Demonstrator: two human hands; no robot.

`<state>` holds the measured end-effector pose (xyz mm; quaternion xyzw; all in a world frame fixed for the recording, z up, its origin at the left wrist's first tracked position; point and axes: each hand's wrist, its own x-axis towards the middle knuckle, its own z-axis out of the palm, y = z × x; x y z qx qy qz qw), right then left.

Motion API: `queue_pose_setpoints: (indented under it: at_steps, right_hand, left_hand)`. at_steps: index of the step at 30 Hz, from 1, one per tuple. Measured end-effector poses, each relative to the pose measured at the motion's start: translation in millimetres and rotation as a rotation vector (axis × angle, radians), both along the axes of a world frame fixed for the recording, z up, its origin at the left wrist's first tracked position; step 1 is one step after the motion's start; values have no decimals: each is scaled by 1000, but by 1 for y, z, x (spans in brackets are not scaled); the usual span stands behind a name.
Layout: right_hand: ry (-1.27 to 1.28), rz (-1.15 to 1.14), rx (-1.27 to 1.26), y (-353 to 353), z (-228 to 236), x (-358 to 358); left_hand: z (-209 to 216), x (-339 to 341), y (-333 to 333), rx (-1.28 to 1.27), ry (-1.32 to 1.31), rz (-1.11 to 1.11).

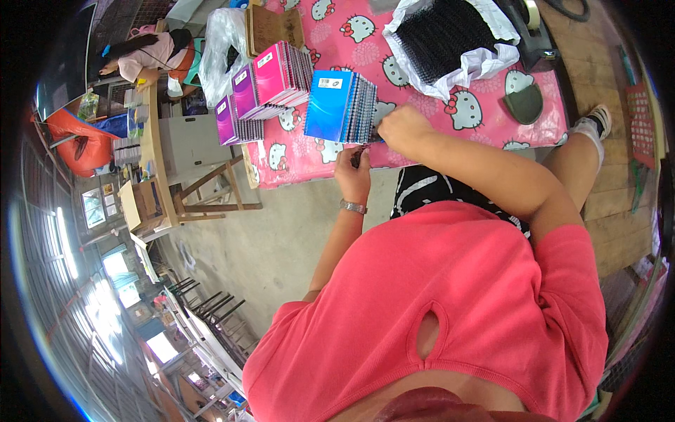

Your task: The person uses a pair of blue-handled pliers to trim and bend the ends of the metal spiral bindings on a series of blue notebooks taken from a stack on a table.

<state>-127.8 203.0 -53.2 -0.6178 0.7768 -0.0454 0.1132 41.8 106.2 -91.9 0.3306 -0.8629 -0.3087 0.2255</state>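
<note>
A stack of blue spiral notebooks sits near the front edge of the pink, cat-patterned table cover, its coil-bound edges facing right. My right hand is closed beside those coils, fingertips at the stack's lower right corner; what they hold is hidden. Just below the stack, at the table edge, my left hand is closed with thumb and fingers around something small and dark that I cannot make out. Left of the blue stack stand pink notebooks, purple notebooks and violet notebooks.
Black coils lie heaped on white wrapping at the back right. A dark green rounded piece rests near the right edge, below a tape roll. Clear plastic hangs at the left. Another person is farther off.
</note>
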Motion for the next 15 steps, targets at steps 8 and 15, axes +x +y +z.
queue_pose_setpoints:
  at_steps: [8,15]
  right_hand:
    - [368,51,-160,-3,-12,2]
    - [-104,23,-9,-3,10,-6]
  left_hand:
    - [6,-11,1,64,-158,28]
    - [-3,-9,-8,-47,-105,-3]
